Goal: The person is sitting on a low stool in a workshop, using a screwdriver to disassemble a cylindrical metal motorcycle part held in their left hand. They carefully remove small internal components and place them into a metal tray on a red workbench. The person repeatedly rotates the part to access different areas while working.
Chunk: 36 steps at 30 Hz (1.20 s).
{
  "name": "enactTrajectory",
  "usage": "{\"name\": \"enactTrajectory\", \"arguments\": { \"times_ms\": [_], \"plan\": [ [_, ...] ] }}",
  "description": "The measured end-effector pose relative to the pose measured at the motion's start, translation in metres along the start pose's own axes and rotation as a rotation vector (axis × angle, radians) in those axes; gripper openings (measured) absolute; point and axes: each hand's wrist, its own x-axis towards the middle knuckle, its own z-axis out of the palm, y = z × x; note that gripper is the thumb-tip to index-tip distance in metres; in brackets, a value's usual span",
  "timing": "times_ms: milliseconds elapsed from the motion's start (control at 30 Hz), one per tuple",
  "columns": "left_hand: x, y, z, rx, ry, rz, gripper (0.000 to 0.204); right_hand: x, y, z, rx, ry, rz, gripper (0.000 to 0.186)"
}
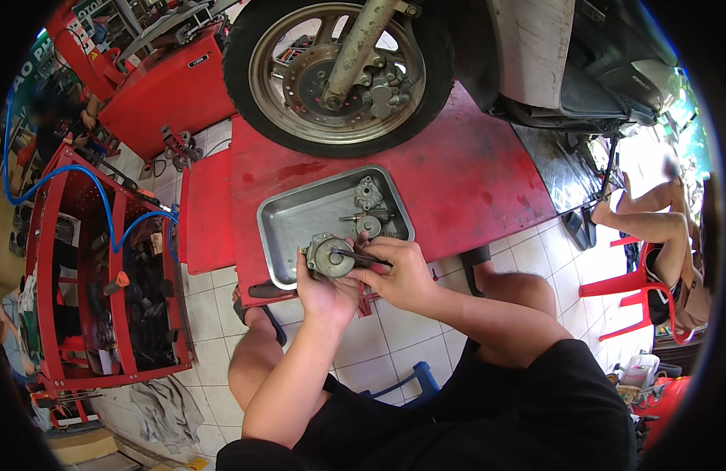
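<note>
Grey metal, cast and dull, makes up the round part (329,255) in my left hand (329,295), which is palm-up and curled about its lower edge and side. It sits over the near side of the steel tray (296,220), facing up at me. My right hand (400,272) is closed around a slim dark tool (361,257), its tip at the part's face; whether it presses there, I cannot tell.

I expect the part to be stiff and rather dense for its size, hardly fragile in the body, though any small fittings on its edge would be easier to damage. Oil could make it slippery, so the thick outer rim seems the best hold, with the palm taking the weight from below.

Two more metal pieces, one farther (368,193) and one nearer (368,227), lie in the tray's right side. The tray rests on the red counter (473,184), before a wheel (308,86).
</note>
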Motion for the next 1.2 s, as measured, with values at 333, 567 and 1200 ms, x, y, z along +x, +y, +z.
{"name": "enactTrajectory", "arguments": {
  "times_ms": [333,567,1200],
  "plan": [
    [-0.001,-0.003,-0.004,-0.046,-0.025,-0.029,0.057,0.002,0.006,-0.003,-0.027,-0.01,-0.057,0.039],
    [-0.004,-0.004,-0.009,-0.033,0.001,-0.034,0.058,0.002,0.002,-0.004,-0.006,-0.04,-0.001,0.041],
    [-0.005,-0.003,-0.016,-0.063,-0.055,-0.09,0.061,0.001,0.001,-0.003,-0.032,-0.062,0.102,0.043]
  ]
}}
